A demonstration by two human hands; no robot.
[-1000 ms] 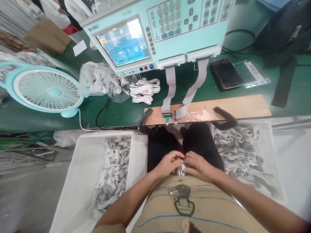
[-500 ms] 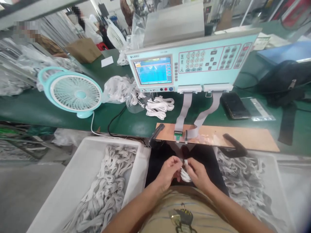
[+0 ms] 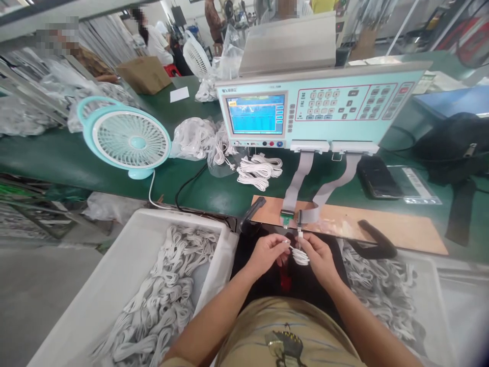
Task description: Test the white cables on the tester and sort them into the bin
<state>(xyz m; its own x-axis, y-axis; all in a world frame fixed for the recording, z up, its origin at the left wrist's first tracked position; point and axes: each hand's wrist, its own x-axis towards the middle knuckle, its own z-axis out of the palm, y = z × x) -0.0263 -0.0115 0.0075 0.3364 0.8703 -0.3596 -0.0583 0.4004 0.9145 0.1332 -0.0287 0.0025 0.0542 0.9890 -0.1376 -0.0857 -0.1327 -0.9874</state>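
1. Left tub (image 3: 103, 265): stands below the front edge of the counter (image 3: 208, 199), heaped with looped cables.
2. Left hand (image 3: 265, 253): thumb and fingertips together, pinched on one end of the white cable (image 3: 300, 257); the palm turns inward, the forearm slanting up from the lower left. That end's axis is too small to tell.
3. Green adapter (image 3: 286, 219): juts past the counter's front edge, straight ahead of the left grip and just apart from it; the left hand is nearer.
4. White cable: its coil hangs between the hands, off the counter's front edge.
5. Dark connector (image 3: 300, 218): directly ahead of the right grip, in line with the long axis of the plug (image 3: 300, 234). They meet or nearly so; I cannot tell whether it is seated.
6. Right hand (image 3: 320, 256): clamped on that plug, thumb foremost, forearm slanting up from the lower right.
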